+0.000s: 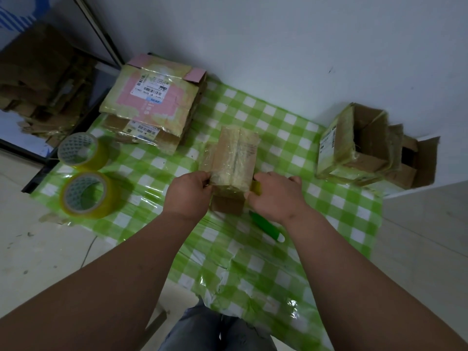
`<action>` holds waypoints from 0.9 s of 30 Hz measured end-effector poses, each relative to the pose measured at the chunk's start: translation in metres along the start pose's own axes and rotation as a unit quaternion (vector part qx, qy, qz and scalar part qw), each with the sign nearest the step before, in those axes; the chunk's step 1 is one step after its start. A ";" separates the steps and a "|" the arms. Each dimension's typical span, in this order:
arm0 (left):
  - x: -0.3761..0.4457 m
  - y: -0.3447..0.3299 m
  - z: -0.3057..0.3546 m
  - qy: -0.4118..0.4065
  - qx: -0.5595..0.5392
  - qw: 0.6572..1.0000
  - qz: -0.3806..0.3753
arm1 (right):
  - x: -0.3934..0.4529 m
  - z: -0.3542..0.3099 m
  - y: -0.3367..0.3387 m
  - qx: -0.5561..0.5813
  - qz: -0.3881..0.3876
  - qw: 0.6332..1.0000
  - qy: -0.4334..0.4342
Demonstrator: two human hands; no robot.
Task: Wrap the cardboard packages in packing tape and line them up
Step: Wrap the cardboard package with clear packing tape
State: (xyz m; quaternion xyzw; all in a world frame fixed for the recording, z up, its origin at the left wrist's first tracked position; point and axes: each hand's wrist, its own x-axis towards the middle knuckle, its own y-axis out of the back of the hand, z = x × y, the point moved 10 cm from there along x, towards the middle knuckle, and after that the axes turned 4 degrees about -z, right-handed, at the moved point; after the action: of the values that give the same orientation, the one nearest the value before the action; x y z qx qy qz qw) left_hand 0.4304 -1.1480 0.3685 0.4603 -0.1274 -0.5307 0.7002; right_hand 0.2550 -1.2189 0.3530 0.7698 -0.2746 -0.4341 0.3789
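A small cardboard package (234, 158), partly covered in clear yellowish tape, lies in the middle of the green checked cloth (278, 138). My left hand (188, 195) grips its near left edge. My right hand (274, 196) is curled at its near right edge around a yellow tape roll (256, 187), mostly hidden by the fingers. Two spare yellow tape rolls stand at the left, one nearer (88, 195) and one farther (81, 150).
A stack of flat taped packages (152, 102) lies at the back left. Open, taped boxes (354, 145) stand at the right by the wall. A green utility knife (267, 228) lies under my right wrist. Loose cardboard (38, 79) is piled on the floor at far left.
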 end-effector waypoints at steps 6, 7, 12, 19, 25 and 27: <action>0.001 0.022 0.004 0.004 -0.039 0.999 0.012 | -0.024 -0.009 0.007 0.103 0.005 0.995 -0.011; 0.001 0.026 0.006 0.005 -0.044 0.999 0.012 | -0.030 -0.012 0.008 0.135 0.004 0.991 -0.019; 0.005 0.019 0.016 0.013 -0.100 0.991 -0.083 | -0.056 -0.024 -0.005 0.302 -0.037 0.951 -0.059; -0.008 -0.017 0.037 -0.082 -0.015 0.982 -0.168 | -0.075 -0.033 -0.033 0.451 -0.007 0.891 -0.058; 0.004 -0.016 0.033 -0.126 0.140 0.976 -0.106 | -0.081 -0.022 -0.065 0.570 0.019 0.812 -0.125; 0.003 -0.019 0.038 -0.156 0.145 0.972 -0.098 | -0.083 -0.023 -0.075 0.563 0.009 0.816 -0.132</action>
State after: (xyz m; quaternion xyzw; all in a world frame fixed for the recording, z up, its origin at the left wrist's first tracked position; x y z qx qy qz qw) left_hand 0.3948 -1.1697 0.3737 0.4790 -0.2651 -0.6377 0.5418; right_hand 0.2429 -1.1069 0.3368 0.7816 -0.5254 -0.2974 -0.1568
